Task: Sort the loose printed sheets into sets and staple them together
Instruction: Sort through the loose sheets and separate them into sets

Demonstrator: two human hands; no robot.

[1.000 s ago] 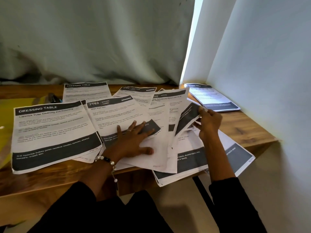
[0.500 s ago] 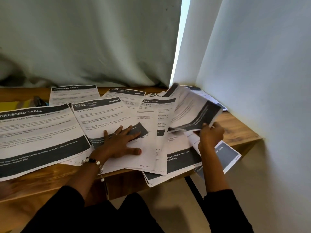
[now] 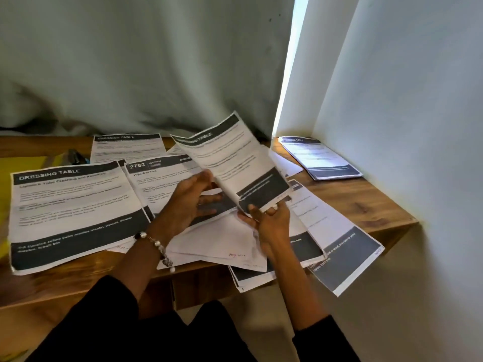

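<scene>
1. Wooden desk (image 3: 366, 202) carries our loose printed sheets, spread in overlapping layers from its left side to the front right edge, where some hang over.
2. We read "DRESSING TABLE" in white on the dark header of the big sheet (image 3: 73, 212) at the left; its subtitle seems to say "Lipstick Tube Cleaning", though it is blurred.
3. We read "2762" and "KITCHEN" on the header of the middle sheet (image 3: 154, 178), with "Wipe Wall Tiles" below.
4. Another page (image 3: 128, 147) headed "DRESSING TABLE" lies at the back.
5. A separate small stack (image 3: 321, 159) sits in the far right corner by the wall; its header is too blurred to read.
6. Red handwriting marks a plain page (image 3: 227, 244) near the front; we cannot make it out.
7. Our right hand (image 3: 270, 222) pinches the lower edge of a raised sheet (image 3: 230, 165), thumb on top, holding it tilted above the pile.
8. Our left hand (image 3: 188, 202), with a bead bracelet (image 3: 154, 244), is loosely spread, fingertips at that sheet's left edge.
</scene>
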